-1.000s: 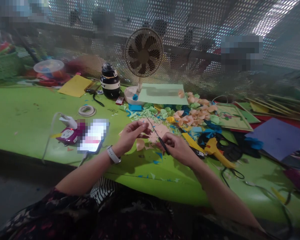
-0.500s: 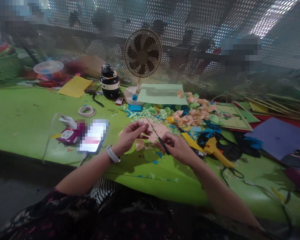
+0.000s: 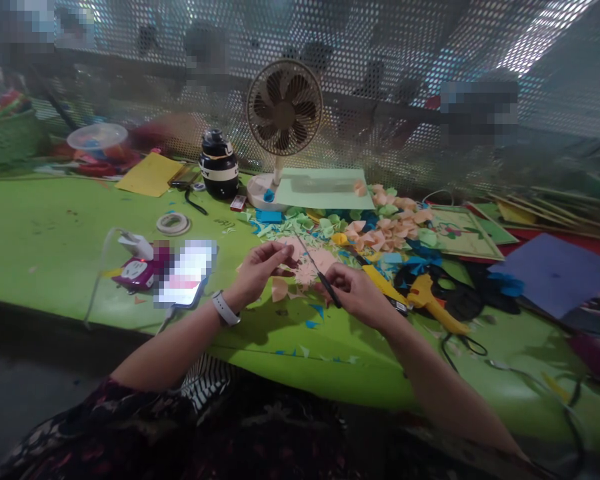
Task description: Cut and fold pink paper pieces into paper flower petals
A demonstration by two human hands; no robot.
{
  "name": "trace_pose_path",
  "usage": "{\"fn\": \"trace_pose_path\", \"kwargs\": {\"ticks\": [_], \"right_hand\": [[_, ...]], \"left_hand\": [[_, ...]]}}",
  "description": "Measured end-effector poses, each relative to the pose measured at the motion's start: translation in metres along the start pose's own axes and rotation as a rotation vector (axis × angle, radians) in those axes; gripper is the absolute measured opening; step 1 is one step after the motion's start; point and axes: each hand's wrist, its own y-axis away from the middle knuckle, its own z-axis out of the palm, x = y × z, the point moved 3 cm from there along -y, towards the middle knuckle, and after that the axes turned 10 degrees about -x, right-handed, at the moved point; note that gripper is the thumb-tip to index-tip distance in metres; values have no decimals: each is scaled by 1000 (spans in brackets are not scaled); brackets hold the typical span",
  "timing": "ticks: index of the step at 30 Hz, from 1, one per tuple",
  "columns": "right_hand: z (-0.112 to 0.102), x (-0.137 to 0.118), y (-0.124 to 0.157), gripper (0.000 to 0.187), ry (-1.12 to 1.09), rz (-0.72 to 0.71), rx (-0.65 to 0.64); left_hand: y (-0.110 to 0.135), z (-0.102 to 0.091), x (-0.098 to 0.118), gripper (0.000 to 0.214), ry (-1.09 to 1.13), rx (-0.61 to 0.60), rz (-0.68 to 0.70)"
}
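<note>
My right hand (image 3: 353, 293) is closed around slim scissors (image 3: 325, 279) with black handles. Their thin metal blades point up and left over a heap of peach paper clippings (image 3: 310, 267). To the left of the blades is my left hand (image 3: 265, 270), thumb and fingers pinched together. What it pinches blends with the peach paper behind it, and I cannot make it out. A curled peach paper piece (image 3: 279, 289) lies just below its fingertips. Blue paper scraps (image 3: 314, 324) are scattered on the green table (image 3: 260, 347) between my forearms.
Behind the clippings stand a fan (image 3: 285, 110) and a black jug (image 3: 219, 167). Peach paper petals (image 3: 395, 223) are heaped to the right, near a yellow cutter (image 3: 383, 285) and a yellow glue gun (image 3: 435, 303). A phone (image 3: 187, 273) and tape roll (image 3: 173, 224) lie left.
Both hands keep nearly the same place and grip. The scissors have shifted very slightly right, and the view has moved a little.
</note>
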Motion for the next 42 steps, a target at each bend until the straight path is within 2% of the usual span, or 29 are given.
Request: {"fn": "trace_pose_path", "kwargs": {"ticks": [11, 42], "right_hand": [[2, -2, 0, 53, -11, -6, -61], [1, -3, 1, 54, 18, -5, -58]], "left_hand": [[1, 2, -1, 28, 3, -94, 13], [2, 2, 0, 32, -68, -66, 20]]}}
